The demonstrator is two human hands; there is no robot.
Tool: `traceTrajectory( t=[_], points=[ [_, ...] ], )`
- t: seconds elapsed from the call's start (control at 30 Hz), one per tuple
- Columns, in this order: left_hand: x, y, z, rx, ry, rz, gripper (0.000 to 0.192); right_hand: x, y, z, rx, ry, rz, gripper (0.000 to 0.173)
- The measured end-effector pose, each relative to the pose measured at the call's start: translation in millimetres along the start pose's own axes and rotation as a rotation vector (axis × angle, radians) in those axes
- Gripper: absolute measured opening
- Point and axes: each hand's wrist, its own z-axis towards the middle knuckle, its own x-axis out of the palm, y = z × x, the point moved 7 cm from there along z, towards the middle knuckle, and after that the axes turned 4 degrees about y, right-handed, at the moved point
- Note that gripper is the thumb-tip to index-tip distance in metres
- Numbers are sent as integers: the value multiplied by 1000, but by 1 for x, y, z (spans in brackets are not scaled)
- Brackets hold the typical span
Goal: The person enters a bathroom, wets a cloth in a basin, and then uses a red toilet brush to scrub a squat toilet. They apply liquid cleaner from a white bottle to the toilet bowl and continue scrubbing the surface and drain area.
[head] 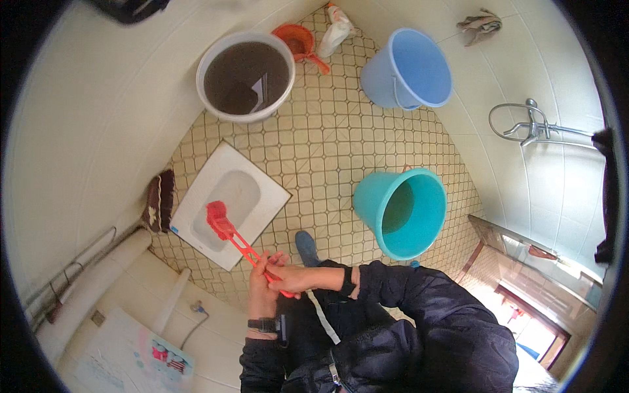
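Both hands are together on the handle of a red toilet brush [240, 244]. My right hand [291, 278] is closed round the lower handle. My left hand [262, 285] lies against the handle just beside it, fingers partly spread; how firmly it grips is hidden by the overlap. The brush's bristle head is over the near left part of the basin of a white squat toilet [271, 190] set in the tiled floor. Whether the bristles touch the basin cannot be told.
A white tub [200, 86] of dark water, an orange dipper [311, 58] and a white bottle [335, 37] stand far off. At right are a blue bucket [381, 83] and a teal bucket [368, 196] holding liquid. A dark broom head or brush [160, 201] leans left.
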Motion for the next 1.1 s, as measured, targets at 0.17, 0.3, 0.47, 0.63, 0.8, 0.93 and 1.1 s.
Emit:
traceTrajectory(
  t=[0.17, 0.3, 0.47, 0.63, 0.8, 0.93, 1.1],
  points=[
    [50, -44, 10, 29, -55, -134, 25, -109, 26, -31, -49, 35, 147, 35],
    [68, -79, 36, -129, -47, -57, 22, -290, 57, -87, -193, -891, -484, 25],
    [72, -113, 71, -218, -110, -10, 31, -453, 70, -172, -244, -1534, -76, 26],
    [68, -130, 94, -253, -261, 29, 26, -589, 74, -187, -120, -1807, -470, 27],
    [67, -142, 108, -239, -390, 92, 19, -739, 35, -165, -20, -1591, 84, 27],
    [77, -136, 127, -323, -435, -91, 15, -847, 80, -147, 122, -1536, -484, 38],
    [80, -113, 137, -320, -634, -167, 20, -944, 82, -139, 47, -1348, -15, 74]
  ],
)
